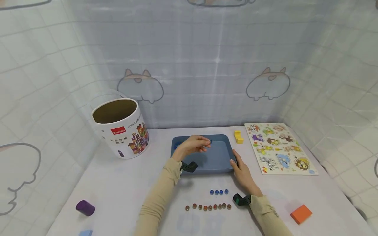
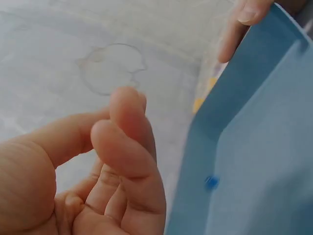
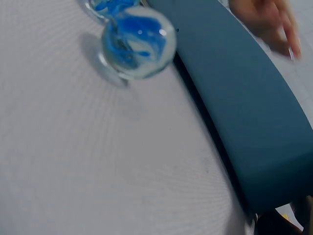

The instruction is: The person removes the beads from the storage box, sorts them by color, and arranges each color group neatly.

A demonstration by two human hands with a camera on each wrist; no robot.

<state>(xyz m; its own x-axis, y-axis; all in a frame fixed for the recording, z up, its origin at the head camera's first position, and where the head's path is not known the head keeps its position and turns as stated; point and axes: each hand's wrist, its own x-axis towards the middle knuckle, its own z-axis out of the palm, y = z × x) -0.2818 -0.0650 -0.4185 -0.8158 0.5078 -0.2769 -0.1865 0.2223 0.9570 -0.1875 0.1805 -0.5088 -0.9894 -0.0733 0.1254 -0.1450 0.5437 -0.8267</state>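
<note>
My left hand hovers over the blue-grey tray, thumb and fingers bent toward each other; in the left wrist view I cannot tell whether something is hidden between the fingertips. A blue marble lies in the tray near one wall, and more blue shows at its left end. My right hand grips the tray's right side, thumb at the rim and fingers along the outer wall. In front of the tray, several blue marbles form a short row. Closer to me runs a longer row of brownish-red marbles.
A large printed bucket stands at the back left. A yellow block and an animal puzzle board are right of the tray. Toward the front lie a purple cylinder, a light blue block and an orange block.
</note>
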